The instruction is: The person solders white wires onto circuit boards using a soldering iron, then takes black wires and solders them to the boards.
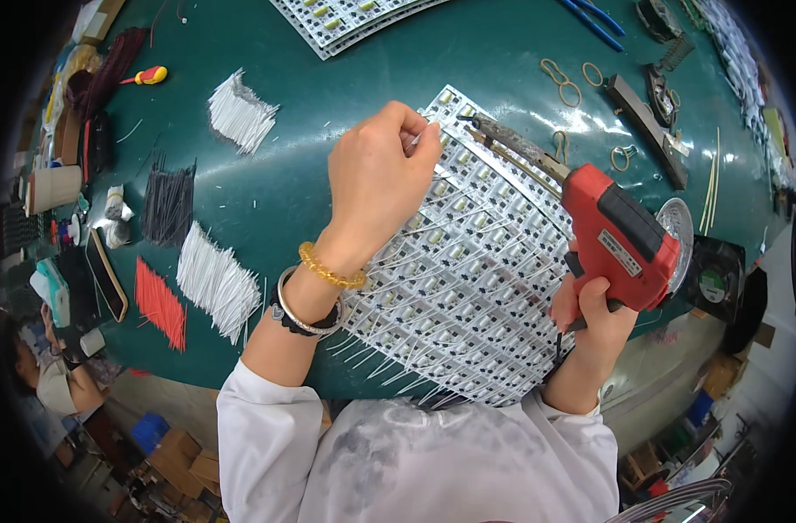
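— On the green table (267, 187), what was I looking at from my end?
— A panel (468, 288) of small LED boards lay flat right at the near edge, so both hands could reach it. My left hand (376, 179) was closed in a pinch over the panel's far part, thumb and finger nipping a short white wire (422, 135), held down at one board, I'd judge to keep it steady.
— And the other hand?
— My right hand (594, 309) was wrapped tight round the grip of a red soldering gun (612, 231), its long tip (503, 135) angled in to meet that wire end, just beside the pinch.
— The spare wire?
— Sorted in bundles to the left, within reach: white wires (215, 279), red wires (160, 303), black wires (168, 202), and more white (239, 113) farther off. Rubber bands (565, 80) lay well apart, beyond the gun
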`<state>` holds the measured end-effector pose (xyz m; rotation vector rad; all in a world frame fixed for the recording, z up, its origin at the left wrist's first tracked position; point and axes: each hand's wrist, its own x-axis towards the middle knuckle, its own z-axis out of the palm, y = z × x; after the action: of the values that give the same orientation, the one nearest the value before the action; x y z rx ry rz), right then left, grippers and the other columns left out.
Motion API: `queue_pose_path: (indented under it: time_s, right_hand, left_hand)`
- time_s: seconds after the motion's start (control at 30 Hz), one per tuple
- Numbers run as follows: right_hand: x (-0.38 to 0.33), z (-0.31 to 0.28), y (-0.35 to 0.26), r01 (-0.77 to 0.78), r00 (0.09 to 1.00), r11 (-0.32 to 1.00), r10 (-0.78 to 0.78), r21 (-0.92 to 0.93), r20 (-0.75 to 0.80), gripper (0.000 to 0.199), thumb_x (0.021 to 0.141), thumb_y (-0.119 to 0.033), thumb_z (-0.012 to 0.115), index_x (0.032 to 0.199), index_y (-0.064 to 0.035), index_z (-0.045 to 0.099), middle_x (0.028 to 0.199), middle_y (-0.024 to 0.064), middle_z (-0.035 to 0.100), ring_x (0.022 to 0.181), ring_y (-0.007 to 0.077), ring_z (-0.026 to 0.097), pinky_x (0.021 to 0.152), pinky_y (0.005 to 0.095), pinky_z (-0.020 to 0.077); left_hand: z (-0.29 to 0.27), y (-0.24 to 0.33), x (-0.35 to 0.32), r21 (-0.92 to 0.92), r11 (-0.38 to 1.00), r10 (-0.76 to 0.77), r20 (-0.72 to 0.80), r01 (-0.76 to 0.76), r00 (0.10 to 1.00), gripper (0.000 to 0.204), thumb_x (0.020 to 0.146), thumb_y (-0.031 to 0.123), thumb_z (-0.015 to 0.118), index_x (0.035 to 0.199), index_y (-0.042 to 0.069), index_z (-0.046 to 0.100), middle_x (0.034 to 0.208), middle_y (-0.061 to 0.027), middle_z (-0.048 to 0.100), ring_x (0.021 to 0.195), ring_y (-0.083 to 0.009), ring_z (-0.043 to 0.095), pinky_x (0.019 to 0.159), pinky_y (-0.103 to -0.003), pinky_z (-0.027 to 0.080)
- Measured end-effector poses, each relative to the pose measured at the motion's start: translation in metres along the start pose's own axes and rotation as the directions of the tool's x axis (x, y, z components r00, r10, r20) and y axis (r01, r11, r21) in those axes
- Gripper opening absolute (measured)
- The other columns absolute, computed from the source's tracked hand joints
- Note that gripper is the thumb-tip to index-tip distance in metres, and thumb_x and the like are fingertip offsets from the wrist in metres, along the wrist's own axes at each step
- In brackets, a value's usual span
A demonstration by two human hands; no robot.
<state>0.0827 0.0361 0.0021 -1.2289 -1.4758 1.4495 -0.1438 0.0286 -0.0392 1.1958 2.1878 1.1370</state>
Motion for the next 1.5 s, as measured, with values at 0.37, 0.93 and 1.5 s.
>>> queue_pose_path:
  time_s: [0.37,0.93,1.5]
  right_hand:
    - [-0.001,0.004,0.002,-0.037,0.999,0.999,0.037,0.022,-0.018,0.052,0.085,-0.036,0.062,0.105,0.0098,0.049,0.049,0.0053,0.046,0.036,0.0126,0.042,0.037,0.0252,0.0355]
    - [-0.003,-0.003,0.007,-0.044,0.998,0.994,0.041,0.097,0.038,0.051,0.083,-0.026,0.065,0.115,0.0086,0.045,0.058,0.0052,0.050,0.041,0.0108,0.044,0.040,0.0236,0.0360]
    - [-0.016,-0.007,-0.002,-0.109,0.992,0.987,0.115,0.116,-0.050,0.065,0.077,-0.031,0.073,0.120,0.0072,0.043,0.062,0.0061,0.052,0.046,0.0110,0.047,0.041,0.0238,0.0352]
  left_hand:
    - [-0.002,-0.001,0.001,-0.022,0.999,-0.043,0.029,0.043,0.999,0.015,0.076,0.018,0.063,0.073,0.004,0.061,0.060,-0.0065,0.062,0.053,-0.0208,0.059,0.051,-0.033,0.044]
    - [0.000,-0.002,0.001,0.019,1.000,0.011,-0.011,-0.011,1.000,0.014,0.075,0.017,0.064,0.072,0.004,0.060,0.060,-0.0070,0.061,0.053,-0.0213,0.058,0.050,-0.033,0.044]
    - [0.004,-0.004,0.001,0.006,0.981,0.194,-0.092,-0.195,0.977,0.011,0.078,0.010,0.067,0.074,0.001,0.063,0.065,-0.0065,0.057,0.053,-0.0149,0.047,0.050,-0.028,0.037]
